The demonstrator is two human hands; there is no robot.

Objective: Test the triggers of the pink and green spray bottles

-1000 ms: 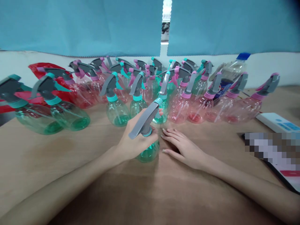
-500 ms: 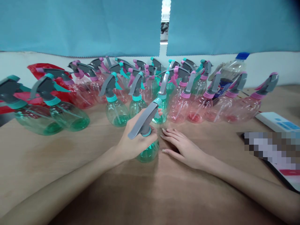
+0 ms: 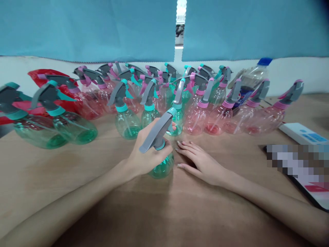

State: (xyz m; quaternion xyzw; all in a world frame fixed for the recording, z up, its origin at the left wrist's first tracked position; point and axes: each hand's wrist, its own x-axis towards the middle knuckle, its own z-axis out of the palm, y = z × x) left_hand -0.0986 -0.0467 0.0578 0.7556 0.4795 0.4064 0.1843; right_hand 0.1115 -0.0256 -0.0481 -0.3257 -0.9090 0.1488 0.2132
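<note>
A green spray bottle (image 3: pixel 162 167) with a grey and teal spray head stands on the wooden table (image 3: pixel 159 212), in front of the others. My left hand (image 3: pixel 146 151) is wrapped round its neck, just below the spray head. To the right of that bottle my right hand (image 3: pixel 200 159) lies palm down on the table, fingers stretched out, holding nothing. Behind my hands are several green spray bottles (image 3: pixel 128 123) with teal collars and several pink spray bottles (image 3: pixel 196 120) with pink collars.
Two green bottles (image 3: pixel 77 128) stand at the left, before a red plastic bag (image 3: pixel 48 73). A large blue-capped bottle (image 3: pixel 254 77) is at the back right. At the right edge lie a white box (image 3: pixel 304 133) and a phone-like device (image 3: pixel 298 171), partly pixelated. A blue cloth (image 3: pixel 89 31) hangs behind.
</note>
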